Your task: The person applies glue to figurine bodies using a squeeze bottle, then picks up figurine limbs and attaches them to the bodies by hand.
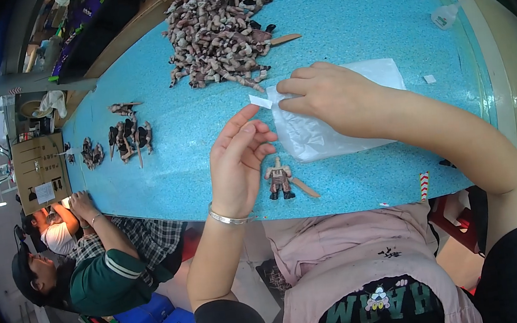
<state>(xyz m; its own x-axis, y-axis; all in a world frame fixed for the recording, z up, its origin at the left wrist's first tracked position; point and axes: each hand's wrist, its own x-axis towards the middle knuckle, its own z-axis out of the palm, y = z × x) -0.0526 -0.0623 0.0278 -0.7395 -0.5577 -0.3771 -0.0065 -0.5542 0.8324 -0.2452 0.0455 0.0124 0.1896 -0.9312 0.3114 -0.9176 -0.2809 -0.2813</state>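
Left hand (239, 163) half-curled, white slip (260, 101) at index fingertip, grip unclear. Plastic bag (326, 141) covered by right hand's (334, 98) bent fingers, seemingly for steadying; pinch cannot be told. Toy figure (278, 181) laid beside bag, toward table's (350, 180) near edge, probably for reach.

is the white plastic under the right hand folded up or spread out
Spread out: the white plastic lies broad and slightly wrinkled over the blue table, reaching well past both sides of the right hand.
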